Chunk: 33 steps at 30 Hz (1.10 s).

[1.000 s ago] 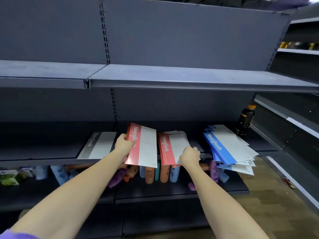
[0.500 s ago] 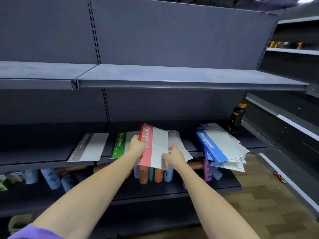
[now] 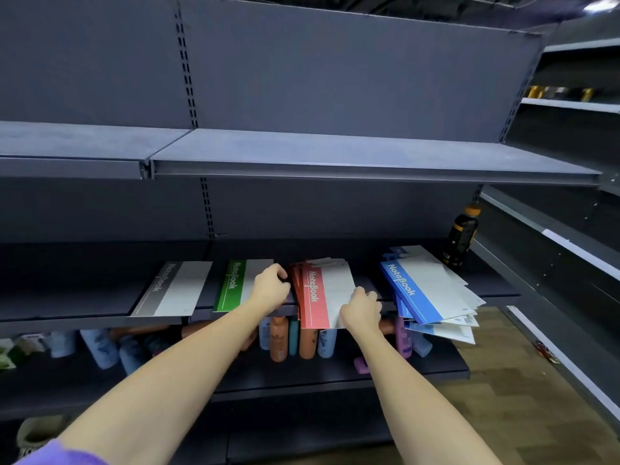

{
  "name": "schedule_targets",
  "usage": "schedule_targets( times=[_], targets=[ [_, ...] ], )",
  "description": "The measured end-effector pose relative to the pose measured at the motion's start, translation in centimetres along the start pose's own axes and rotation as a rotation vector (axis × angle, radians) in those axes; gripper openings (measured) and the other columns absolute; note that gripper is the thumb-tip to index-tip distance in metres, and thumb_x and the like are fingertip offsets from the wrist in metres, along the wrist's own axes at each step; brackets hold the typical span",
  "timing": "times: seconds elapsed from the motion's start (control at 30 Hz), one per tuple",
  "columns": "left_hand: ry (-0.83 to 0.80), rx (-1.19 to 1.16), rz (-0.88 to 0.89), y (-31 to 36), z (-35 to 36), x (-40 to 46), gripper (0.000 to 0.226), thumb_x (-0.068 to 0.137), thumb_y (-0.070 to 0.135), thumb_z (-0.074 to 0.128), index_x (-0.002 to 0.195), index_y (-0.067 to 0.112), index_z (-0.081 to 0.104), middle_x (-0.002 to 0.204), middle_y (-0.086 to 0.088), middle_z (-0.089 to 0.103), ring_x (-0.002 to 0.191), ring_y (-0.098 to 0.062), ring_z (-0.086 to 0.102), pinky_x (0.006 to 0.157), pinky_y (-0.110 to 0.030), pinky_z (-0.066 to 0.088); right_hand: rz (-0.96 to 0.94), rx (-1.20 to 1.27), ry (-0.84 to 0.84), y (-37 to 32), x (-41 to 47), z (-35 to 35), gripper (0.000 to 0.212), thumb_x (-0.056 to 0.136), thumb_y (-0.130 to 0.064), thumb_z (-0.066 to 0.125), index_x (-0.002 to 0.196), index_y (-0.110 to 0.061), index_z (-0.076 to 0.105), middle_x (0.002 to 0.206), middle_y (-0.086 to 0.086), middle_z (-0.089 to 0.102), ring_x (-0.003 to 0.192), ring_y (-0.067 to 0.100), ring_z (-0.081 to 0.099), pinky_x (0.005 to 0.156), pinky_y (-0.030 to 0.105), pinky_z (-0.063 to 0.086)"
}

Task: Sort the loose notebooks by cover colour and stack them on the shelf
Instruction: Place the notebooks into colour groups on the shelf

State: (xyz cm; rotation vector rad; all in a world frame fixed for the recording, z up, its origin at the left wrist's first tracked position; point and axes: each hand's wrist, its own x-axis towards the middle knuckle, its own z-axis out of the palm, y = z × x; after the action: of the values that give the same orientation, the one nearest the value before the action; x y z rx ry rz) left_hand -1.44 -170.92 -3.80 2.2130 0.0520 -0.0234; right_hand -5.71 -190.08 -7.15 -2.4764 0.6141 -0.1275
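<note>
Dark grey shelf [image 3: 84,307] carrying notebooks in four colours

From left to right lie a grey notebook [image 3: 174,290], a green notebook [image 3: 235,286], a red stack [image 3: 322,293] and a fanned blue stack [image 3: 429,290]; a dark bottle [image 3: 461,236] stands far right.

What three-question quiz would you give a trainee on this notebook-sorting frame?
1. True or false: the blue notebook stack lies to the right of the red notebook stack.
2. Which hand rests on the white part of the top red cover? A) left hand B) right hand C) neither
3. Fill in: between the grey notebook and the red stack lies a ____ notebook.

Key: 1 true; 2 B; 3 green. All four colours sit on the same shelf, with the red and blue stacks overhanging its front edge.
</note>
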Motion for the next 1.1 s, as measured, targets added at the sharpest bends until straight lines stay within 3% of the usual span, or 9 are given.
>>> schedule_targets(
  times=[0.1,0.17,0.37,0.5,0.67,0.87,1.0,1.1],
  targets=[
    [-0.014,0.087,0.054,-0.8,-1.2,-0.2,0.014,0.093,0.012,0.059,0.107,0.012,0.062,0.096,-0.003,0.063,0.079,-0.02,0.059,0.068,-0.024,0.042,-0.036,-0.187,-0.02,-0.3,0.0,0.4,0.037,0.09,-0.012,0.049,0.126,-0.016,0.057,0.141,0.008,0.04,0.126,0.03,0.037,0.103,0.041,0.031],
    [-0.024,0.114,0.071,-1.8,-2.0,-0.4,0.012,0.093,0.014,0.058,0.104,0.012,0.063,0.094,-0.003,0.063,0.084,-0.021,0.061,0.071,-0.024,0.04,-0.087,-0.22,0.018,-0.8,-0.4,0.5,0.038,0.094,-0.017,0.048,0.13,-0.018,0.058,0.141,0.008,0.044,0.127,0.029,0.039,0.104,0.042,0.032],
    [-0.122,0.307,0.154,-5.2,-4.9,-0.7,0.02,0.094,0.017,0.054,0.112,0.013,0.06,0.106,-0.007,0.066,0.095,-0.026,0.061,0.084,-0.034,0.051,-0.351,-0.056,0.037,-4.1,-3.9,2.6,0.033,0.094,-0.015,0.05,0.123,-0.008,0.062,0.126,0.011,0.057,0.116,0.028,0.051,0.099,0.037,0.041],
    [-0.145,0.388,0.182,-7.7,-7.4,-1.4,0.028,0.093,0.022,0.051,0.12,0.018,0.058,0.116,-0.004,0.062,0.098,-0.027,0.061,0.087,-0.036,0.051,-0.4,0.085,-0.043,-7.2,-7.1,4.7,0.039,0.096,-0.022,0.054,0.133,-0.013,0.054,0.134,0.003,0.051,0.122,0.021,0.05,0.102,0.033,0.043],
    [-0.114,0.478,0.233,-13.4,-12.7,-3.5,0.031,0.094,0.023,0.053,0.123,0.015,0.058,0.121,-0.009,0.066,0.111,-0.031,0.059,0.091,-0.038,0.048,-0.395,0.082,-0.139,-12.0,-11.8,9.4,0.044,0.096,-0.027,0.054,0.137,-0.013,0.05,0.135,0.005,0.05,0.121,0.024,0.052,0.099,0.038,0.045],
    [-0.002,0.554,0.181,-22.7,-22.0,-6.6,0.04,0.096,0.027,0.053,0.134,0.016,0.052,0.125,-0.009,0.062,0.117,-0.032,0.053,0.094,-0.042,0.045,-0.5,0.043,-0.237,-19.7,-18.8,17.2,0.046,0.095,-0.029,0.055,0.138,-0.014,0.048,0.132,0.005,0.05,0.124,0.025,0.048,0.1,0.039,0.043],
    [0.098,0.603,0.102,-28.7,-29.0,-9.2,0.043,0.1,0.031,0.048,0.141,0.02,0.042,0.115,-0.008,0.065,0.104,-0.033,0.061,0.078,-0.038,0.042,-0.584,0.048,-0.328,-25.9,-23.7,22.6,0.048,0.095,-0.028,0.055,0.14,-0.013,0.045,0.137,0.007,0.045,0.124,0.026,0.049,0.098,0.037,0.043],
    [0.15,0.594,-0.002,-33.0,-33.9,-11.3,0.046,0.1,0.031,0.048,0.144,0.021,0.037,0.119,-0.008,0.064,0.104,-0.034,0.062,0.078,-0.04,0.046,-0.664,0.072,-0.386,-30.2,-27.2,26.1,0.049,0.094,-0.028,0.057,0.139,-0.014,0.045,0.138,0.006,0.045,0.123,0.026,0.05,0.099,0.038,0.044]
  ],
)
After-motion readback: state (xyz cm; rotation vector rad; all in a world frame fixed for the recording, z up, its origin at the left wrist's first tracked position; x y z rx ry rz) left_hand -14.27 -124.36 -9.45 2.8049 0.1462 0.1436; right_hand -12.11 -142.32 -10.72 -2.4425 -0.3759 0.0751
